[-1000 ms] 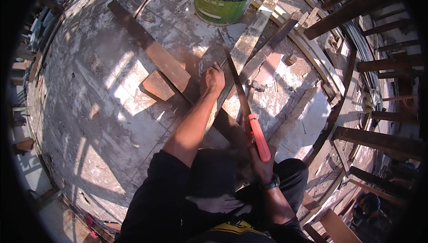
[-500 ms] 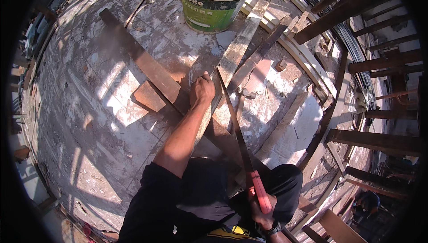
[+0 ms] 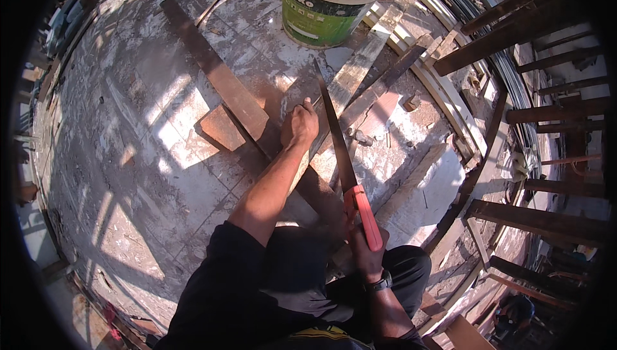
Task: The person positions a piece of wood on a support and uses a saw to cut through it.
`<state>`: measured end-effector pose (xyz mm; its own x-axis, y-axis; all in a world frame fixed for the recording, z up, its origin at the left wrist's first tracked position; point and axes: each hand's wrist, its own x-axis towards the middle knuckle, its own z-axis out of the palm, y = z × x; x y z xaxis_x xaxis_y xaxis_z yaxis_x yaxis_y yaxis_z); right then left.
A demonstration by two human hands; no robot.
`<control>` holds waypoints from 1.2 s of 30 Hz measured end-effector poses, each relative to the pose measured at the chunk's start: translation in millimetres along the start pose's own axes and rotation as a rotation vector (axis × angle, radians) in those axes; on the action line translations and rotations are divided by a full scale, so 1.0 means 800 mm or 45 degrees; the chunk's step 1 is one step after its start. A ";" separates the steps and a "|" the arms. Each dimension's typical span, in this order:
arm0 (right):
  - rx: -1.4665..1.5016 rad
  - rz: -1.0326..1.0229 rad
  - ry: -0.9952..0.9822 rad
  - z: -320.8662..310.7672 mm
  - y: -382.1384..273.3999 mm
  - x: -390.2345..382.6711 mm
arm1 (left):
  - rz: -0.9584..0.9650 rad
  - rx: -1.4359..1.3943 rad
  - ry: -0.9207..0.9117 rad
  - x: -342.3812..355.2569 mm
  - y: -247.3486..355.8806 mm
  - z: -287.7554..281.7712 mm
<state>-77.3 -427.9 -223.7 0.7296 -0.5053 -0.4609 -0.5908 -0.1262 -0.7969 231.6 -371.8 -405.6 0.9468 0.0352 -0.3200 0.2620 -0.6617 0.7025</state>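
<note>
My left hand (image 3: 299,125) is closed on a weathered wooden plank (image 3: 360,64) that slants up and to the right. The fingers curl over it, so their grip is partly hidden. A handsaw (image 3: 335,128) has its red handle in my right hand (image 3: 367,253), which is wrapped round it close to my knee. The blade points away from me across the plank, just right of my left hand, its tip beyond the plank's left edge. Beneath, a brown board (image 3: 321,196) crosses under the plank.
A green and white bucket (image 3: 321,19) stands beyond the plank. To the left lie a long dark board (image 3: 215,64) and a reddish-brown block (image 3: 220,128). A hammer (image 3: 363,138) rests right of the saw, near a pale slab (image 3: 424,186). Dark timbers (image 3: 540,218) jut in at right.
The saw and my right hand have moved forward, away from me, so the blade reaches farther past the plank. My left hand keeps its place on the plank; the whole view has shifted slightly.
</note>
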 end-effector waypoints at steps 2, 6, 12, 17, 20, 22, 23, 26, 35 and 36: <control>0.297 -0.404 0.231 0.061 -0.035 0.110 | 0.147 0.042 0.139 0.020 -0.008 0.009; 0.427 -0.340 0.127 0.062 -0.060 0.130 | 0.315 0.136 0.255 0.003 0.013 -0.022; 0.215 -0.423 0.138 0.052 -0.056 0.106 | 0.634 0.488 0.125 -0.099 0.003 -0.081; 0.258 -0.353 0.145 0.054 -0.077 0.079 | 0.674 0.573 0.218 -0.109 -0.011 -0.084; 0.122 -0.272 0.109 0.032 -0.025 0.041 | 0.466 0.573 0.025 -0.111 0.004 -0.074; 0.080 -0.148 0.119 -0.004 -0.017 -0.065 | 0.433 0.496 0.001 -0.127 0.034 -0.096; -0.128 -0.227 0.177 -0.019 -0.021 -0.122 | 0.405 0.436 0.002 -0.132 0.039 -0.105; -0.211 -0.243 0.181 -0.024 -0.029 -0.109 | 0.531 0.436 0.092 -0.128 0.030 -0.099; 0.046 -0.127 0.062 -0.002 -0.026 -0.066 | 0.422 0.514 0.045 -0.124 0.017 -0.104; -0.494 -0.321 0.018 -0.040 0.009 -0.128 | 0.426 0.482 0.056 -0.124 0.028 -0.104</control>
<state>-167.2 -404.5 -170.0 0.8639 -0.4289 -0.2640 -0.4826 -0.5554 -0.6772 159.1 -328.1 -305.1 0.9764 -0.1989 -0.0843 -0.1352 -0.8671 0.4795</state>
